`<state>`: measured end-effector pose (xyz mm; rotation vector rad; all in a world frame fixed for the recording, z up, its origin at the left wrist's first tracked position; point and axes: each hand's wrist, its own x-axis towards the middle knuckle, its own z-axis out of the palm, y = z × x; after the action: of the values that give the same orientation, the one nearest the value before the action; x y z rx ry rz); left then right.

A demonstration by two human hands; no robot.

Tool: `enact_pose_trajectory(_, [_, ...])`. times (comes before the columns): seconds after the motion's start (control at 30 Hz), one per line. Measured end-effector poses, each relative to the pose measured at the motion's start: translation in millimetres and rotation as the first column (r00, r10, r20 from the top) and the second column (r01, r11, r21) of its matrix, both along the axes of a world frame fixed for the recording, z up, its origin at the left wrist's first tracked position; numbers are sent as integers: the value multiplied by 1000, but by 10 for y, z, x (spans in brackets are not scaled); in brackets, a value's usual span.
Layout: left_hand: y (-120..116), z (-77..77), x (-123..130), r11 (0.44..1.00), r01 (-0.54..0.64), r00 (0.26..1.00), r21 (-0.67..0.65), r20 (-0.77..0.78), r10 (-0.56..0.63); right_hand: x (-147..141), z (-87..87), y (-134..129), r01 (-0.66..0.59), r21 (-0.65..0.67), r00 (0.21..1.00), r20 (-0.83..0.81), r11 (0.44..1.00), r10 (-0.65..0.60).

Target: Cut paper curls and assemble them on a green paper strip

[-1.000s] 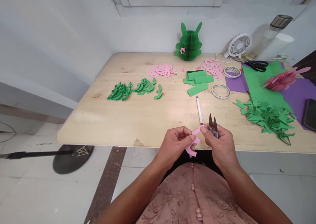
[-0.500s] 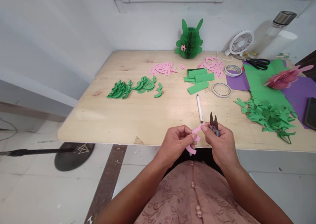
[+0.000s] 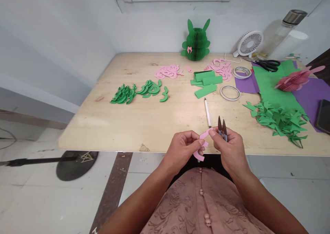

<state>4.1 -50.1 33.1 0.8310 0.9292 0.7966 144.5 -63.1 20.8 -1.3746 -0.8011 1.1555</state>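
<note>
At the table's front edge, my left hand (image 3: 184, 149) pinches a curved pink paper cutout (image 3: 205, 134) between thumb and fingers. One rounded end of it hangs below those fingers. My right hand (image 3: 229, 145) is closed around a pair of thread snips (image 3: 222, 128), whose two dark blades point up and away from me, slightly apart. The right thumb and fingertip also pinch the upper end of the pink cutout. Just beyond the hands lies a white pen (image 3: 207, 113), its near tip close to the paper.
Green curved cutouts (image 3: 123, 93) lie left, pink cutouts (image 3: 168, 71) behind them. Green strips (image 3: 208, 79), tape rolls (image 3: 230, 93) and green scraps (image 3: 279, 119) lie right. Farther back are a green paper rabbit (image 3: 197, 45), white fan (image 3: 250, 43), bottle (image 3: 286, 31) and black scissors (image 3: 268, 65).
The view has shifted very slightly. Both hands keep the same grip on the pink cutout and the snips.
</note>
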Motion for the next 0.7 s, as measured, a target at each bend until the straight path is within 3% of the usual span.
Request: enact_pose_trajectory(0.7, [30,5,-3,997,59,997,-48,-56,-61,-10,-1,0,-8,-4,997,80,1000,9])
